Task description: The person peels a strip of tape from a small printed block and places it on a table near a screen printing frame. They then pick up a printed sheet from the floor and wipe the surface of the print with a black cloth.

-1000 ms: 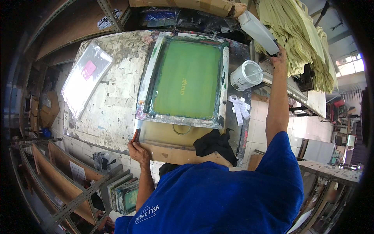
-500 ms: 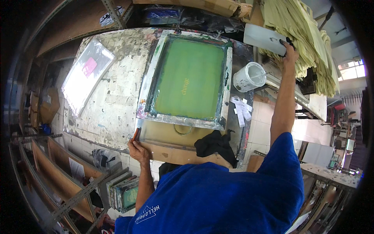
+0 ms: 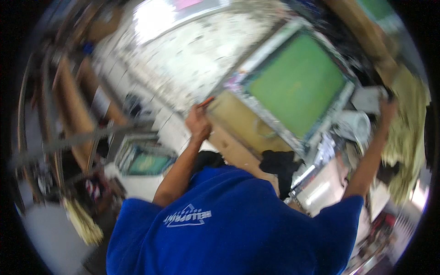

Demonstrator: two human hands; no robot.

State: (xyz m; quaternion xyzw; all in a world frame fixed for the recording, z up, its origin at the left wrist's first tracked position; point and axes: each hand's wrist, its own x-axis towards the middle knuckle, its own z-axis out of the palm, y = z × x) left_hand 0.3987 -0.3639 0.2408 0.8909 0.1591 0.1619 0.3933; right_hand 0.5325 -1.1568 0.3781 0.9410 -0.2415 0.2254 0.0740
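Observation:
My left hand (image 3: pixel 199 123) is closed round a thin orange-red stick-like tool (image 3: pixel 206 101) at the table's near edge. Its far end is too blurred to name. My right hand (image 3: pixel 388 111) reaches out to the far right, fingers curled at the edge of a flat whitish panel (image 3: pixel 366 99). A dark thing shows at those fingers, smeared by motion. Between my hands lies a framed printing screen (image 3: pixel 298 85) with green mesh, over a yellowish-brown board (image 3: pixel 238 120). A white bucket (image 3: pixel 352 126) stands just below the panel. Near the screen's close corner is a crumpled black cloth (image 3: pixel 280 167).
A whitish, stained tabletop (image 3: pixel 183 62) extends left of the screen, with a shiny clear sheet (image 3: pixel 158 20) on it. Pale yellow cloth (image 3: pixel 408 133) hangs at the right. Wooden shelving (image 3: pixel 68 101) and stacked frames (image 3: pixel 146 160) stand at the lower left.
The view has swung round and is blurred, so the table and screen appear tilted. My left hand keeps the orange-red tool; my right hand remains by the whitish panel.

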